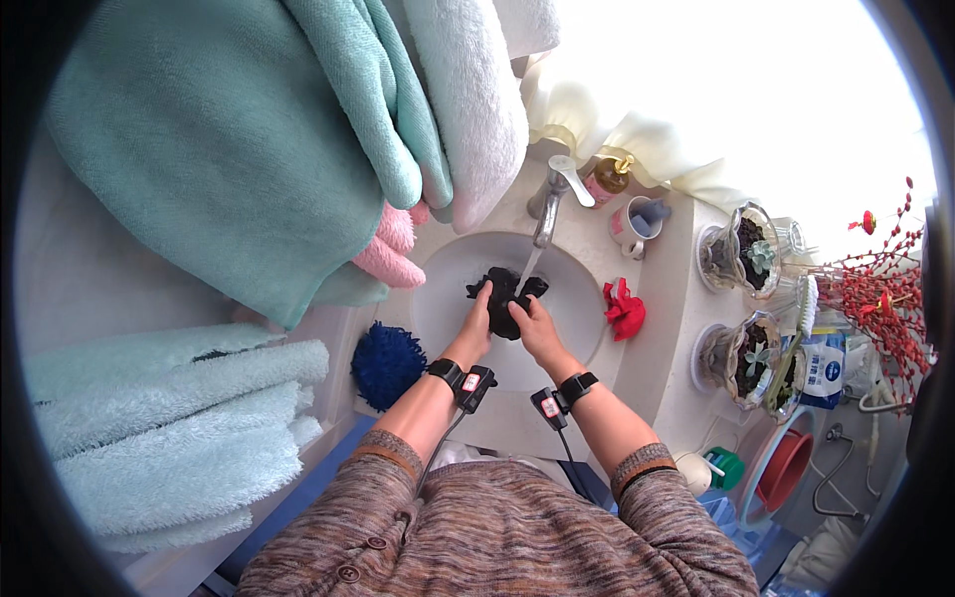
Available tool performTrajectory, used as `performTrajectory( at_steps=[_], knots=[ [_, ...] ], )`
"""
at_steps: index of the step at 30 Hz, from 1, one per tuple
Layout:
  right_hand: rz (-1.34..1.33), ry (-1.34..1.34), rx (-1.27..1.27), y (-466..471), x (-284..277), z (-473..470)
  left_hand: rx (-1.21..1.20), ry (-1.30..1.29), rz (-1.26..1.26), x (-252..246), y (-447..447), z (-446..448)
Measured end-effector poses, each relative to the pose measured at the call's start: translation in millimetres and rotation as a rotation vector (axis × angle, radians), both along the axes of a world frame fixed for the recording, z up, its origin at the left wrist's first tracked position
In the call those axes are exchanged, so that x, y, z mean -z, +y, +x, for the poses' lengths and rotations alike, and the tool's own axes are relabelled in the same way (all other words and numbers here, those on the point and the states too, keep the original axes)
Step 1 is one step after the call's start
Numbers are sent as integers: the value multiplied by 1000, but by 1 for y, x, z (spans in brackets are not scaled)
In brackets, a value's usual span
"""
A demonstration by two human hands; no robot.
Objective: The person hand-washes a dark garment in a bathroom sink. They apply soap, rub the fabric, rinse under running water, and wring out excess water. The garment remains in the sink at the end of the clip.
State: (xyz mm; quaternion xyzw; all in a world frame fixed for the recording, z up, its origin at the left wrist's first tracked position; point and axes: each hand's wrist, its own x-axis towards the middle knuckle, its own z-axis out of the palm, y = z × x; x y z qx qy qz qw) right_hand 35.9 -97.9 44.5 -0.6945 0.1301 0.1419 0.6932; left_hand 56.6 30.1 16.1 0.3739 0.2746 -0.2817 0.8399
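Both of my hands are over a white washbasin [440, 336], holding a bunched black cloth item [505, 317] between them. My left hand [475, 322] grips its left side, with the thumb on top. On its right side, my right hand [537, 328] pinches the material with thumb and fingers. Water runs from the chrome faucet [550, 213] onto or just beside the cloth; the exact spot is partly hidden. The undersides of the fingers are out of sight. Each wrist wears a black strap with a small cabled device.
A blue shaggy pompom-like item [388, 366] lies left of the basin, a red cloth bundle [624, 310] right. Behind stand a pump bottle [608, 180] and a mug [634, 226]. Towels [224, 149] hang at left; potted succulents [750, 250] line the right ledge.
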Motion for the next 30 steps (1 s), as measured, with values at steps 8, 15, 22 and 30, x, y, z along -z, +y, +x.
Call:
performTrajectory(
  at_steps=[8, 15, 22, 30],
  knots=[
    [-733, -106, -57, -4, 18, 20, 16, -91, 421, 14, -27, -4],
    [-543, -320, 25, -37, 11, 25, 259, -585, 854, 20, -11, 0],
    [49, 233, 78, -25, -23, 33, 287, -835, 884, -1, -13, 7],
    [85, 261, 84, -32, -18, 39, 204, -654, 644, -31, 2, 9]
  ],
)
